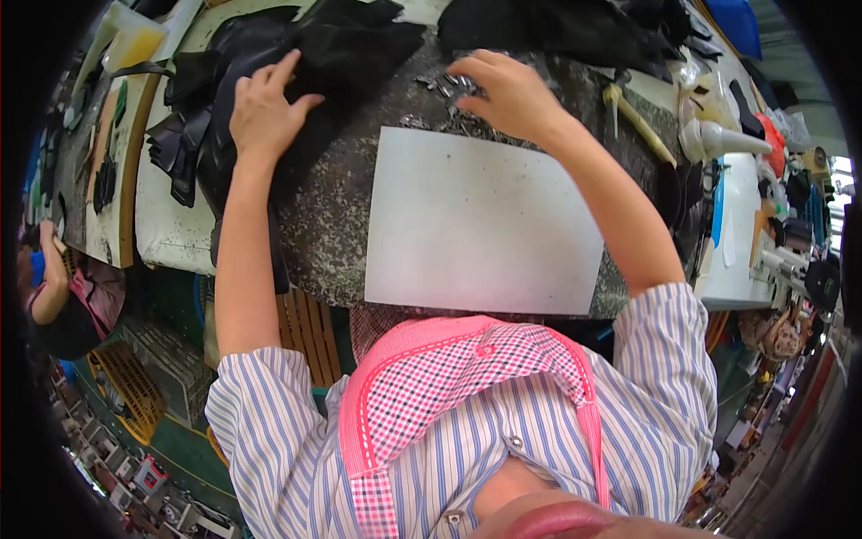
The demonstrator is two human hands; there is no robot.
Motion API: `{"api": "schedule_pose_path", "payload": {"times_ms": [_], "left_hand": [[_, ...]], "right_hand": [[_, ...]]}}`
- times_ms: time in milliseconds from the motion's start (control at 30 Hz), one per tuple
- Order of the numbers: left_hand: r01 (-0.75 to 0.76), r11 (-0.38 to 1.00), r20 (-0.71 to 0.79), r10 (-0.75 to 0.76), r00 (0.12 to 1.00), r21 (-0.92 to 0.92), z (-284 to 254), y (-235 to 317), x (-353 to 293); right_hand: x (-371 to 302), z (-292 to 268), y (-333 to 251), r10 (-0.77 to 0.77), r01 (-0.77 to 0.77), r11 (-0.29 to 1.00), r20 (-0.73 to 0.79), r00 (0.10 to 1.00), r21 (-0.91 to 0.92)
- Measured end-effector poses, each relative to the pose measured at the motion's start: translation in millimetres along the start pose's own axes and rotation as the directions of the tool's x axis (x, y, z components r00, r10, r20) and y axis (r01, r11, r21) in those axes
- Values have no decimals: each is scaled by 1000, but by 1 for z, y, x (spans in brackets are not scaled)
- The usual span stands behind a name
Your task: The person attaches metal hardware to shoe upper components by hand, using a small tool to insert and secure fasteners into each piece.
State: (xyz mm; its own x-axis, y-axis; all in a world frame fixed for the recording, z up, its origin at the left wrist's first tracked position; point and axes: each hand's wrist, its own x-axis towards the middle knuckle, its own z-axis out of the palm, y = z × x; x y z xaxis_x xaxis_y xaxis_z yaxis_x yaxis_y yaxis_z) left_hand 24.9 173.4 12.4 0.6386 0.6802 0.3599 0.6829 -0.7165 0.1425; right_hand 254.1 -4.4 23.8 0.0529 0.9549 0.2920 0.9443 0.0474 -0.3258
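Note:
My left hand (266, 115) rests on a heap of black leather-like pieces (355, 49), its fingers spread and nothing visible in its grip. Over a scatter of small shiny metal bits (438, 86) hovers my right hand (514, 93), thumb and forefinger apart, with no object showing between them. Both hands are beyond a white rectangular board (485, 225), which lies flat on the dark, worn work surface (328, 220). My right forearm passes over the board's far right corner.
More black pieces (548, 31) lie at the far edge. A hammer (648, 126) and a white nozzle bottle (718, 141) lie to the right. Scissors with dark handles (106, 180) are at the left. Another person's arm (52, 274) shows at far left, near yellow crates (126, 386).

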Motion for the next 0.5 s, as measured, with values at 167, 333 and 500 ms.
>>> {"api": "schedule_pose_path", "payload": {"times_ms": [167,333,500], "left_hand": [[19,999,-95,-23,995,-42,-15,-3,13],[-132,950,-334,32,942,-283,-88,20,2],[-373,735,78,498,863,-566,-112,99,-32]], "right_hand": [[18,43,7,177,-160,974,93,980,-160],[17,25,12,296,-304,947,84,952,104],[-7,1,36,387,-358,515,162,908,779]]}}
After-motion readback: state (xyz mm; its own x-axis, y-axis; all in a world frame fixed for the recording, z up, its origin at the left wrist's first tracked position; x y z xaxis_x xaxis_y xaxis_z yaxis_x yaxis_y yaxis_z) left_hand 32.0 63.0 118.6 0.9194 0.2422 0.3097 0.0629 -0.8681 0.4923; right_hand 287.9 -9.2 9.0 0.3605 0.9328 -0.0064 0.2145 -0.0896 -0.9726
